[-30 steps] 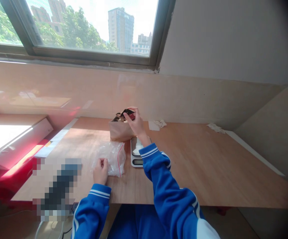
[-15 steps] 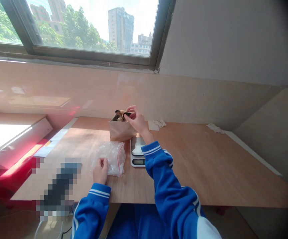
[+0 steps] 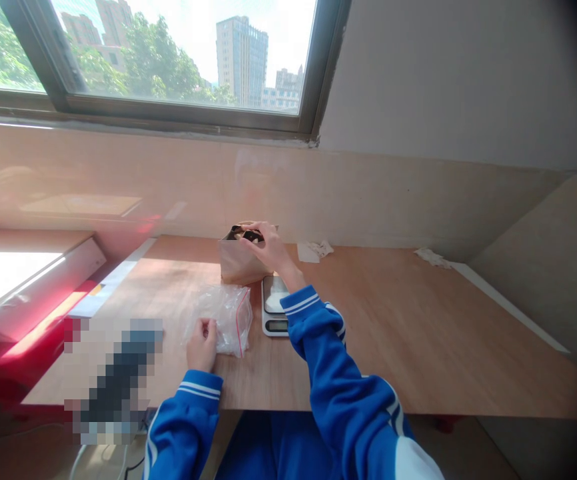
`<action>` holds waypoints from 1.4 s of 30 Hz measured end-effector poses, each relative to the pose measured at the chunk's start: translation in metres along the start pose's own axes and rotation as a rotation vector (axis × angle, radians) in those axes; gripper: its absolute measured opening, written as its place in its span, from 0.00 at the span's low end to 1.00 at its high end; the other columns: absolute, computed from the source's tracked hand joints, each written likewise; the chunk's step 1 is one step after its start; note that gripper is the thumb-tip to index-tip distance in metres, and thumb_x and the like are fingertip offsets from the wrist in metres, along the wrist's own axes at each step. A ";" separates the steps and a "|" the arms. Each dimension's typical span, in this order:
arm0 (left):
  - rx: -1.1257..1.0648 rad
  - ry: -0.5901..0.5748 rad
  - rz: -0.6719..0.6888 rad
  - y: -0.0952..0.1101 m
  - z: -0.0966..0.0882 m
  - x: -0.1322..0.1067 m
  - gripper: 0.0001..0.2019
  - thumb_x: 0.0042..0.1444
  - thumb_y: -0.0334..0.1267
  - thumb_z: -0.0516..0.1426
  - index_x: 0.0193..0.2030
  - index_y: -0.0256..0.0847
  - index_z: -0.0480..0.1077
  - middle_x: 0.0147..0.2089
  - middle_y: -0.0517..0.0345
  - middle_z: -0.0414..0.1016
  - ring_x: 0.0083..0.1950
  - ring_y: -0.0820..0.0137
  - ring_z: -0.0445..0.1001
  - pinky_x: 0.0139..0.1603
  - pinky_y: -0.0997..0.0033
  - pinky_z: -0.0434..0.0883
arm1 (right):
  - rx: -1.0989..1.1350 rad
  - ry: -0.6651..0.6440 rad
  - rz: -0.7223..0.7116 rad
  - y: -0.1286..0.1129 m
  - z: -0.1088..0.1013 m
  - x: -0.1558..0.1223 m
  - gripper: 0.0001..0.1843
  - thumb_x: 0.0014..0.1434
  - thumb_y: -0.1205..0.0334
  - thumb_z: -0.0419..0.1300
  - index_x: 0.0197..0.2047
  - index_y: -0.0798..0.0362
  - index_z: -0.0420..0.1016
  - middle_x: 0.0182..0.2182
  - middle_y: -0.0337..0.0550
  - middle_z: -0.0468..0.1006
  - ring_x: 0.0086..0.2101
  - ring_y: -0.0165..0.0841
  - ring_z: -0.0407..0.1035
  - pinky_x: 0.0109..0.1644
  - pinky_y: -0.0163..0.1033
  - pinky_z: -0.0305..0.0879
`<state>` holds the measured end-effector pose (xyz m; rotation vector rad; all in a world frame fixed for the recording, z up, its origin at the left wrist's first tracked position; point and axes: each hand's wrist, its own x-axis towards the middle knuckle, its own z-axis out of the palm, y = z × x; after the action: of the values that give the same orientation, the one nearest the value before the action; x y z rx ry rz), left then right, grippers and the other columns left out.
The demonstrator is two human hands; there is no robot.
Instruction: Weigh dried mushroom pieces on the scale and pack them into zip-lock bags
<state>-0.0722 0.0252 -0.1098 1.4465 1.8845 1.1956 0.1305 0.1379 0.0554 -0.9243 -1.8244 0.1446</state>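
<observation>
A brown paper bag (image 3: 243,261) stands upright with its mouth open at the back of the table. My right hand (image 3: 271,250) reaches into that mouth, thumb and fingers curled around dark, pale-edged dried pieces (image 3: 252,236); their exact kind is unclear. Closer to me lies a clear plastic zip bag (image 3: 228,323) with a red seal line. My left hand (image 3: 202,343) is closed at its left edge, seemingly pinching the plastic. Beside the bags sits a kitchen scale (image 3: 275,303), partly covered by my right sleeve.
Crumpled white paper (image 3: 314,251) lies near the wall, with another scrap (image 3: 432,257) farther right. A blurred dark object (image 3: 121,377) is at the table's front left. Cables (image 3: 101,460) hang below it. The window wall bounds the wooden table (image 3: 393,320) at the back.
My right hand has lowered slightly toward the paper bag's mouth, and the dried pieces held above the rim are now down inside it. My left hand stays put.
</observation>
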 end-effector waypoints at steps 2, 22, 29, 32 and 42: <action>-0.005 0.001 -0.002 0.000 0.000 0.000 0.16 0.53 0.53 0.48 0.32 0.42 0.65 0.27 0.58 0.73 0.31 0.65 0.73 0.34 0.67 0.66 | -0.055 -0.004 0.002 0.000 0.001 -0.001 0.13 0.62 0.54 0.55 0.47 0.48 0.71 0.48 0.44 0.74 0.49 0.36 0.64 0.57 0.44 0.58; 0.009 0.000 -0.001 0.000 -0.001 0.000 0.15 0.53 0.52 0.49 0.32 0.43 0.66 0.27 0.57 0.74 0.32 0.64 0.74 0.35 0.67 0.67 | -0.262 -0.035 -0.022 -0.004 0.003 -0.006 0.17 0.67 0.53 0.46 0.46 0.44 0.75 0.40 0.43 0.73 0.44 0.37 0.64 0.52 0.42 0.60; -0.002 -0.013 -0.006 -0.002 0.000 0.000 0.15 0.54 0.52 0.49 0.32 0.43 0.65 0.27 0.58 0.74 0.31 0.65 0.73 0.34 0.68 0.66 | -0.174 -0.051 -0.021 0.005 0.005 -0.002 0.15 0.66 0.61 0.48 0.49 0.45 0.72 0.41 0.42 0.75 0.44 0.36 0.66 0.52 0.42 0.61; -0.006 -0.015 -0.007 -0.002 0.000 0.000 0.15 0.54 0.52 0.49 0.32 0.43 0.65 0.27 0.58 0.74 0.31 0.65 0.73 0.34 0.68 0.66 | -0.076 0.002 0.069 0.012 0.004 0.004 0.17 0.64 0.66 0.48 0.54 0.48 0.66 0.39 0.42 0.76 0.41 0.35 0.68 0.48 0.41 0.63; 0.010 -0.022 -0.001 -0.003 0.000 0.000 0.16 0.54 0.52 0.48 0.33 0.42 0.66 0.28 0.57 0.75 0.32 0.65 0.73 0.35 0.68 0.66 | -0.263 -0.020 0.087 0.013 -0.006 0.005 0.17 0.65 0.56 0.50 0.32 0.53 0.75 0.37 0.47 0.71 0.44 0.37 0.61 0.50 0.40 0.62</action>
<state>-0.0734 0.0248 -0.1128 1.4582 1.8784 1.1675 0.1417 0.1482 0.0561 -1.1906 -1.8506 -0.0339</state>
